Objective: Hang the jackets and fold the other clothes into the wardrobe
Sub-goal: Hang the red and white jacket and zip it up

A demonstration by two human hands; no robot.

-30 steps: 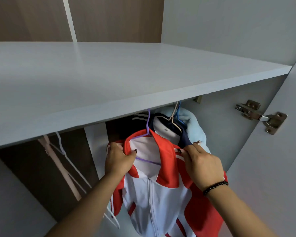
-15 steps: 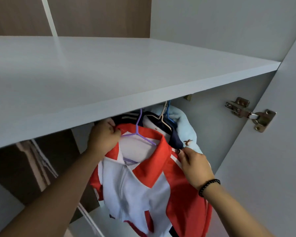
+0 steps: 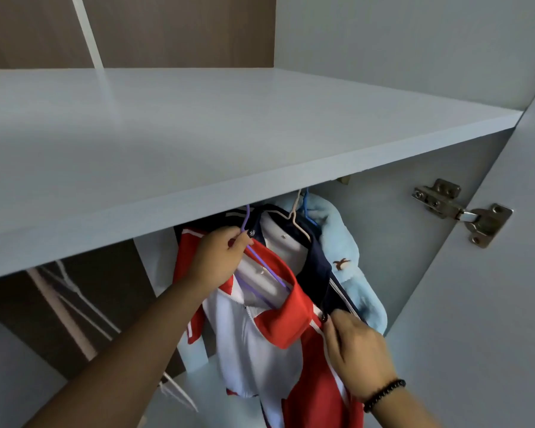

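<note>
Nearest, at the lower right, the right hand (image 3: pixel 357 355), a black bead bracelet (image 3: pixel 383 395) on its wrist, pinches the right shoulder edge of the red and white jacket (image 3: pixel 278 344) between thumb and curled fingers; the jacket hangs below the shelf, collar uppermost, zip closed, its body draping toward the bottom of the view; a little farther in and to the left, the left hand (image 3: pixel 220 261) curls its fingers round the neck of the purple hanger (image 3: pixel 264 268) that carries the jacket, just under the shelf's front edge, the hook rising out of sight behind that edge; whether it sits on a rail I cannot tell. Just behind hangs a navy jacket (image 3: pixel 314 257) on a cream hanger (image 3: pixel 294 216); behind that, a pale blue fleece (image 3: pixel 351 257) on a blue hanger (image 3: pixel 306 208), close to the right wall. A broad grey shelf (image 3: pixel 198 143) spans the wardrobe above the clothes; to the right stands the open door with its metal hinge (image 3: pixel 459 210); far left, white hangers (image 3: pixel 74 291) hang blurred against a brown back panel (image 3: pixel 112 288).
</note>
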